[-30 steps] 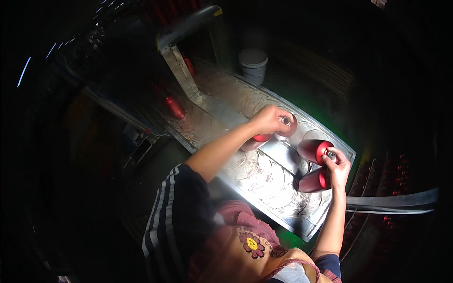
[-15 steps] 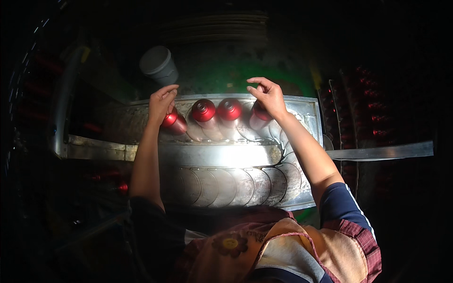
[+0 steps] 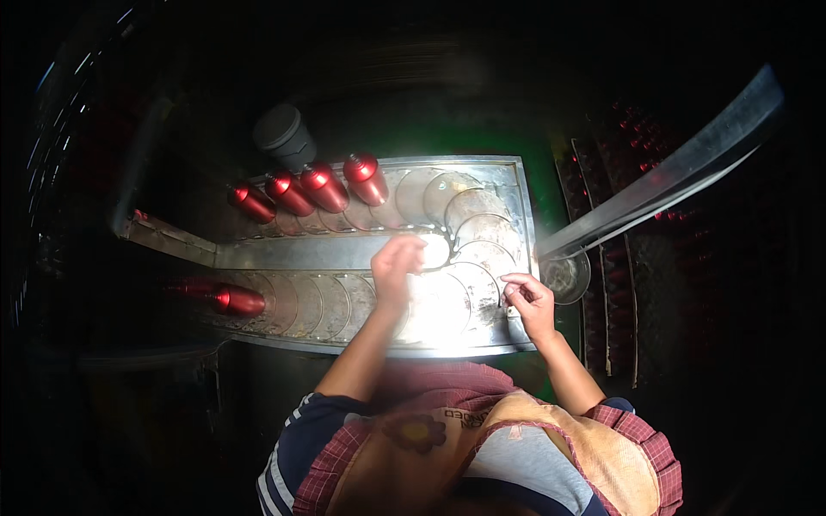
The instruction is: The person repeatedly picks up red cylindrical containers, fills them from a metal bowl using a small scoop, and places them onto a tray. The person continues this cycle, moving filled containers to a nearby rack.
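Observation:
My left hand (image 3: 397, 273) hangs over the middle rail of a metal conveyor (image 3: 297, 252), loosely bent, slightly blurred and washed by glare, with nothing visible in it. Beside the conveyor's right end is my right hand (image 3: 531, 307), empty, its thumb and fingers apart. Red metallic bottles stand in a row on the far lane, the rightmost bottle (image 3: 366, 179) nearest the bend and another red bottle (image 3: 252, 203) at the row's left end. One more red bottle (image 3: 239, 300) is on the near lane at the left. Neither hand touches a bottle.
Overlapping crescent plates (image 3: 477, 205) form the lanes and curve around the right end. A long metal strip (image 3: 662, 168) sticks out to the right, above a round container (image 3: 568, 277). Dark racks (image 3: 615, 284) with red items stand at the right. A white lidded bucket (image 3: 286, 133) stands behind.
Both hands have drawn back from the far-lane bottles toward my body, the right one to the near right corner. The view has turned and shifted right, so the bottles appear farther left.

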Tool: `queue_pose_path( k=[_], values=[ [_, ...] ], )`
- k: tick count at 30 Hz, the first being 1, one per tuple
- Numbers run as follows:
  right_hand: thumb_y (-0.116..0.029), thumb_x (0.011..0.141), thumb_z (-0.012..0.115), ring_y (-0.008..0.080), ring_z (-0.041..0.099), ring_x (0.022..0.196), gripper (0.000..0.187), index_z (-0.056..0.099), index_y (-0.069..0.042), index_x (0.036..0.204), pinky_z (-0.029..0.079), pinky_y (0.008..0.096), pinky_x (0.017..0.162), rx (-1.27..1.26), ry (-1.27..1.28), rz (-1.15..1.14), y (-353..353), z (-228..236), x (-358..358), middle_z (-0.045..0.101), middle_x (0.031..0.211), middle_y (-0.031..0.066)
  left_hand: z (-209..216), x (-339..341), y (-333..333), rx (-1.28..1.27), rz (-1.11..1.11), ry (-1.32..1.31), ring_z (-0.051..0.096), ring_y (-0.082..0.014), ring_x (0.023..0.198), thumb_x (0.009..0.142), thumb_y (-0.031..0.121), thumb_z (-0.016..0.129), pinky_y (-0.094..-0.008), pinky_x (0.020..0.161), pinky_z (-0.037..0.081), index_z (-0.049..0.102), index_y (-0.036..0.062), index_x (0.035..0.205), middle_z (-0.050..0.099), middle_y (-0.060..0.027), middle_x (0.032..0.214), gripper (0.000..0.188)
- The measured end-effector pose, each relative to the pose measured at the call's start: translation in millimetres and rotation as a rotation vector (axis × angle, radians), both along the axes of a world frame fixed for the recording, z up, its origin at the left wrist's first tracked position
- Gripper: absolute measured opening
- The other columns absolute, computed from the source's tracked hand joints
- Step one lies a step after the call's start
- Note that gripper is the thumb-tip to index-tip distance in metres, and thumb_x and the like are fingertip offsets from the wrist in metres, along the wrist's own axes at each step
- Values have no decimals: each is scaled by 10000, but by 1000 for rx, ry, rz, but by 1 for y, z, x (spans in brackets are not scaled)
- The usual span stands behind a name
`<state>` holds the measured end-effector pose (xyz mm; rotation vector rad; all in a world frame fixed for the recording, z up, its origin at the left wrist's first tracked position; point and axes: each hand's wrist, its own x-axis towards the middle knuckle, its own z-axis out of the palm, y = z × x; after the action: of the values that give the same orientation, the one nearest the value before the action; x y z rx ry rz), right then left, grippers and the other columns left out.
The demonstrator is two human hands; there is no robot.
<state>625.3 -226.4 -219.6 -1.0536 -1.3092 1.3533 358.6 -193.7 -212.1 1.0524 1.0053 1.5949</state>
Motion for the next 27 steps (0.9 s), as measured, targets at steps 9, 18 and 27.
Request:
queue_pose_path(
  k=[9,18,27],
  values=[
    [-105,972,593,64,574,756,262,637,-57,1226,492,219,689,-179,187,-451,-101,2,275,646,911,1,2,369,-54,-472,-863,204,555,-75,614,1013,190,556,-209,572,429,695,17,987,662,-27,763,223],
    [-85,916,660,121,605,879,316,653,-91,1231,498,252,767,-193,-96,-1117,-185,-45,523,639,984,14,-57,554,24,-436,-961,431,537,-39,632,998,228,610,-191,545,382,722,67,1065,677,9,790,207],
    [-208,800,791,398,453,1302,588,596,-243,1353,418,487,1065,-260,-1215,-1360,-119,-98,817,414,1477,196,-130,931,179,398,-966,829,496,-331,1276,804,181,732,-406,1043,431,654,176,1295,550,-155,1387,497]
  ],
)
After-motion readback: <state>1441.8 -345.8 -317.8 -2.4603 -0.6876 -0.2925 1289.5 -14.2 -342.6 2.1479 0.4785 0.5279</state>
